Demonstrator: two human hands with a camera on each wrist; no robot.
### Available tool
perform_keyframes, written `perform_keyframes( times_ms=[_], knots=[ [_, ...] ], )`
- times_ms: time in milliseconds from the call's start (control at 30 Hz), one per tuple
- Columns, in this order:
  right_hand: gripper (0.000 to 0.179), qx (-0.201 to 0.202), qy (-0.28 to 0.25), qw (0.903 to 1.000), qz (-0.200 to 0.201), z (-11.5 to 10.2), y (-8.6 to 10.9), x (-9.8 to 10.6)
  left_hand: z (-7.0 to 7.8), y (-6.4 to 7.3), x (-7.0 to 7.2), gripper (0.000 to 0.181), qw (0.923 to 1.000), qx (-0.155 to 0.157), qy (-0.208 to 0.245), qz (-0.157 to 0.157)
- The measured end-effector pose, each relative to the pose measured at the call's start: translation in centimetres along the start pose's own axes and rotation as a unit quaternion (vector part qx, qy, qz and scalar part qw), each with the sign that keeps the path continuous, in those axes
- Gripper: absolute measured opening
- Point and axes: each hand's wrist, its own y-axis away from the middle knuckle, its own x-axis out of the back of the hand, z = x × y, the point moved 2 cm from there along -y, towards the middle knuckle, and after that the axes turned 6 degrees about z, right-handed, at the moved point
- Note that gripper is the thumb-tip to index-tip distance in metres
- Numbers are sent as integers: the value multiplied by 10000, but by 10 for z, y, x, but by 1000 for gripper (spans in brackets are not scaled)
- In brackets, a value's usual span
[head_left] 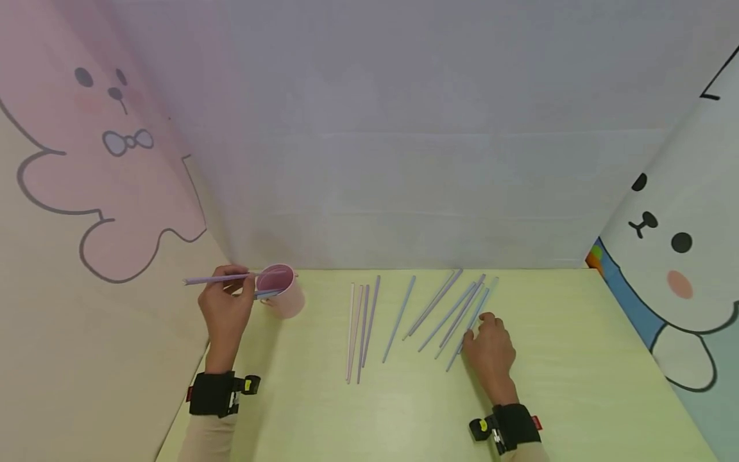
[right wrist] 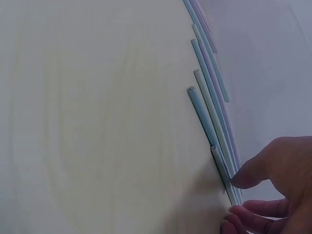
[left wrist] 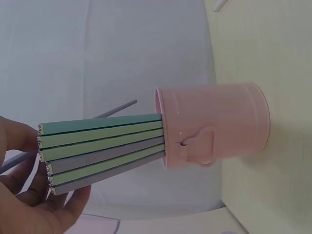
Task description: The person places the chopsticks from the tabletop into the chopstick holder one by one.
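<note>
My left hand [head_left: 226, 311] pinches a thin purple stick [head_left: 215, 280] between thumb and fingers, level with the rim of the pink mug [head_left: 291, 301]. In the left wrist view, this purple stick [left wrist: 119, 108] runs behind a bunch of green, teal and greyish sticks [left wrist: 102, 148] that poke out of the mug. My right hand [head_left: 491, 350] is low over the right end of the loose sticks. Its thumb touches a blue stick [head_left: 454, 359] on the table, with the fingertips along the same stick; thumb and forefinger stand apart in the right wrist view [right wrist: 273, 180].
Several more pastel sticks [head_left: 399, 321] lie side by side, slanted, across the middle of the pale yellow table [head_left: 323, 410]. A whitish cloth wall [head_left: 404, 192] rises at the table's back edge, and cloth sides with cartoon animals stand left and right.
</note>
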Motion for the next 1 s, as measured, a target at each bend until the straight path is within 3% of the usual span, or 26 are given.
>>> perform_keyframes(
  times_ms=[100, 300, 467, 633, 767, 1000],
  knots=[
    [39, -76, 49, 9999, -62, 0, -2, -1, -7, 0, -1, 16, 9985, 94, -497, -211],
    [41, -276, 90, 9993, -253, 1, -3, -2, -9, -2, -1, 18, 9950, 223, -880, -424],
    [40, -393, 225, 9981, -423, 0, -3, 3, -5, -4, 1, 20, 9958, 81, -797, -434],
    [32, -523, 566, 9956, -535, 2, -5, 10, -4, -2, 3, 20, 9969, 168, -651, -413],
    [27, -626, 739, 9937, -568, 9, -7, 14, -6, -1, 4, 20, 9976, 208, -538, -395],
    [25, -846, 794, 9903, -762, 23, -10, 19, -3, 0, 4, 26, 9985, 18, -237, -501]
  ],
)
